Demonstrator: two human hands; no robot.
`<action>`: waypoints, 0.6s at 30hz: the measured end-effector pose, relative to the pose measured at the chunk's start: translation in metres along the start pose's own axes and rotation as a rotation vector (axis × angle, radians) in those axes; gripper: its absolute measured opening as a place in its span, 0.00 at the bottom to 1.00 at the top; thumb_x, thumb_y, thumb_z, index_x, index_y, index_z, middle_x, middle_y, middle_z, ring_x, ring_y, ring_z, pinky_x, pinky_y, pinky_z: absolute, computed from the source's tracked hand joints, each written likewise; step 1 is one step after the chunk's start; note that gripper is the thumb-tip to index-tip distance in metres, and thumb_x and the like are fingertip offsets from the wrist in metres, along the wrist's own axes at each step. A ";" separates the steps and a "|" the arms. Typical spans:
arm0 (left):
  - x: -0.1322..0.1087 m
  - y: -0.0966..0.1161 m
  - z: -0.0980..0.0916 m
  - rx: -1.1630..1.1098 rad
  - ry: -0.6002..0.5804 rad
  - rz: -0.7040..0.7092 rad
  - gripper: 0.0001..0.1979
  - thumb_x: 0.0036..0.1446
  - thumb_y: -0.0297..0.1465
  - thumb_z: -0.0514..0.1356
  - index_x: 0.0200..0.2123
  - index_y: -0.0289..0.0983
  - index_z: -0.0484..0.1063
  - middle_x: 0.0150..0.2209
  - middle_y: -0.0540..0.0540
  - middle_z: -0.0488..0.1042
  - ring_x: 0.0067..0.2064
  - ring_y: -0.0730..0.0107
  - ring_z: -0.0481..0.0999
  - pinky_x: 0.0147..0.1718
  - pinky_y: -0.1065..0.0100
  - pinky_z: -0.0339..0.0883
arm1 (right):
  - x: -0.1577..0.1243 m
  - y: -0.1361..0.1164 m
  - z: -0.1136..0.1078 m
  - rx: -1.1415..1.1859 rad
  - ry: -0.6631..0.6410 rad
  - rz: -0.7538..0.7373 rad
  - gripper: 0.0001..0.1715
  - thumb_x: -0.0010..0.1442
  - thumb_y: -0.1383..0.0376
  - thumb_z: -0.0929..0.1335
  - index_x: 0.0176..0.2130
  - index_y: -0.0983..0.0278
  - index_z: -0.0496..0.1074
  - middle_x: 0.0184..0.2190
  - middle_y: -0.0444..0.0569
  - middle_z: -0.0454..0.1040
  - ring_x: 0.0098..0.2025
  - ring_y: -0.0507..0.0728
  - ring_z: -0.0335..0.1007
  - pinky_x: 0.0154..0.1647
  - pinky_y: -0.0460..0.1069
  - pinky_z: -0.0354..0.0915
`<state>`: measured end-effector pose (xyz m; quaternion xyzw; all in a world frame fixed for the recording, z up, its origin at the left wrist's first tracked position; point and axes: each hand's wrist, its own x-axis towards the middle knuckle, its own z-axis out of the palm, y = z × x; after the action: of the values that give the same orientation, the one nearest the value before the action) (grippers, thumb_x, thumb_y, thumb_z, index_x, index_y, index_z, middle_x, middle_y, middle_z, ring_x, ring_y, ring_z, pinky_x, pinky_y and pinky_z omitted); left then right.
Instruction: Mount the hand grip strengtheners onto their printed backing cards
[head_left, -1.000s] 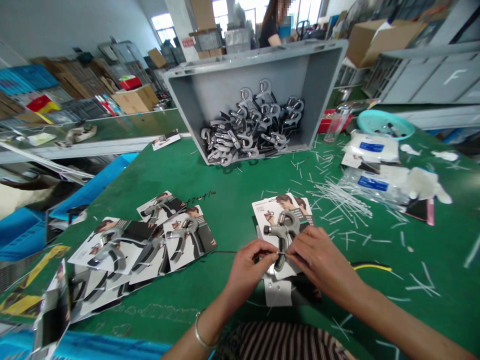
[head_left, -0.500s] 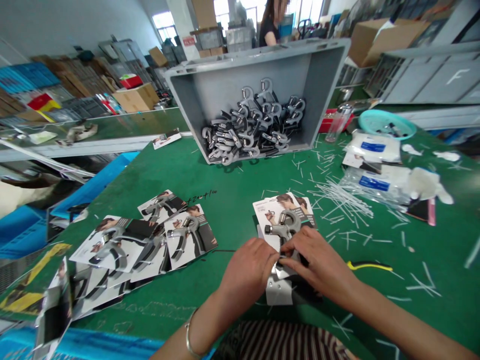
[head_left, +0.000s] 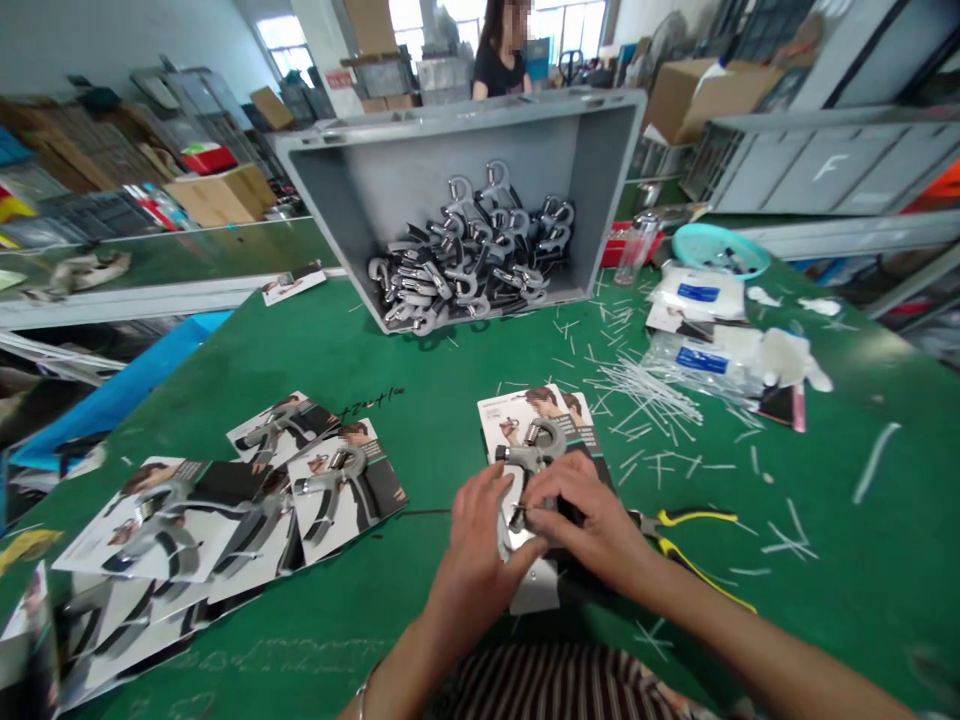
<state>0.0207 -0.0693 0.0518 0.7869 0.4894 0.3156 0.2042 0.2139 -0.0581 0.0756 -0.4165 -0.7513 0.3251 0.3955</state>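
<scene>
In front of me a grey and black hand grip strengthener (head_left: 546, 440) with a metal spring lies on a printed backing card (head_left: 493, 415), on top of other cards. My left hand (head_left: 476, 545) rests along the card's left edge, its fingers stretched and the thumb apart. Over the lower handles, my right hand (head_left: 581, 510) has its fingers curled and pressed together on the strengthener; its fingertips partly hide what they grip. Yellow-handled pliers (head_left: 694, 517) lie spread beside my right wrist.
A grey crate (head_left: 457, 125) on its side holds many hand grips. Carded hand grips (head_left: 345, 490) are piled at left. White plastic strips (head_left: 645, 390), bags (head_left: 697, 290) and a turquoise basin (head_left: 720, 240) are at right. A person (head_left: 501, 65) is behind the crate.
My left hand has gone from a closed pinch at the handles to spread fingers at the card's left edge. My right hand stays on the strengthener. The view has shifted right, showing more of the pliers.
</scene>
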 end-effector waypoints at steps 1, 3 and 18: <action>-0.001 -0.004 0.005 0.021 0.028 -0.015 0.20 0.60 0.33 0.61 0.55 0.36 0.65 0.61 0.34 0.64 0.63 0.52 0.61 0.60 0.47 0.58 | 0.001 0.001 0.003 0.064 0.012 0.007 0.03 0.65 0.65 0.67 0.37 0.59 0.71 0.38 0.46 0.77 0.45 0.58 0.67 0.49 0.55 0.61; -0.001 -0.010 0.009 0.040 0.064 -0.047 0.13 0.63 0.31 0.58 0.50 0.37 0.70 0.61 0.35 0.65 0.64 0.52 0.62 0.60 0.46 0.57 | 0.000 0.004 0.007 0.157 0.053 0.011 0.04 0.66 0.64 0.67 0.36 0.59 0.71 0.39 0.46 0.78 0.48 0.58 0.67 0.51 0.56 0.63; 0.033 -0.019 -0.040 -1.183 -0.235 -0.775 0.22 0.53 0.37 0.68 0.47 0.31 0.72 0.38 0.42 0.77 0.34 0.71 0.75 0.32 0.73 0.67 | -0.160 0.115 -0.121 -0.749 -0.249 0.327 0.33 0.57 0.46 0.68 0.56 0.61 0.72 0.47 0.59 0.74 0.45 0.69 0.72 0.45 0.64 0.69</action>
<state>-0.0090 -0.0309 0.0784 0.3425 0.4555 0.3460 0.7453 0.4152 -0.1293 -0.0128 -0.6024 -0.7837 0.1359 0.0664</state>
